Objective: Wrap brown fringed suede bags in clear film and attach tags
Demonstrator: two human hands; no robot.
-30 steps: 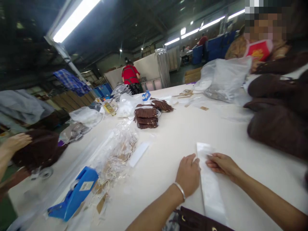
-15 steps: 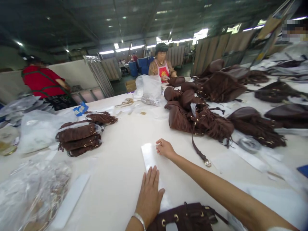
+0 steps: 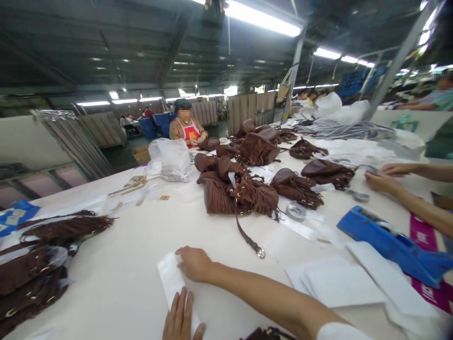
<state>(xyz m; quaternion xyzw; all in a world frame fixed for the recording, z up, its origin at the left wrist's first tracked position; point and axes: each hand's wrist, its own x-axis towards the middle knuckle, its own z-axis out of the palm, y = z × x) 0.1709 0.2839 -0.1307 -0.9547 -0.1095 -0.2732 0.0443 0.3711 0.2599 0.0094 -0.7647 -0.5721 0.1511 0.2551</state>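
A narrow clear plastic sleeve [image 3: 169, 279] lies flat on the white table [image 3: 134, 255] right in front of me. My left hand [image 3: 181, 320] rests flat on its near end, fingers stretched out. At the sleeve's far end, the curled fingers of my right hand [image 3: 193, 263] press on its edge. A dark brown bag [image 3: 269, 334] peeks in at the bottom edge, by my right forearm.
Brown fringed bags [image 3: 240, 191] are heaped mid-table, one strap [image 3: 247, 236] trailing toward me. Folded brown pieces [image 3: 31, 269] are stacked at left. A blue tape dispenser [image 3: 385, 243] and white sheets [image 3: 339, 281] lie at right, near another person's hands [image 3: 384, 177]. A person [image 3: 186, 127] sits at the far end.
The view has swung to the right and tilted up, sliding the sleeve and my hands to the bottom of the frame. Both hands stay on the sleeve.
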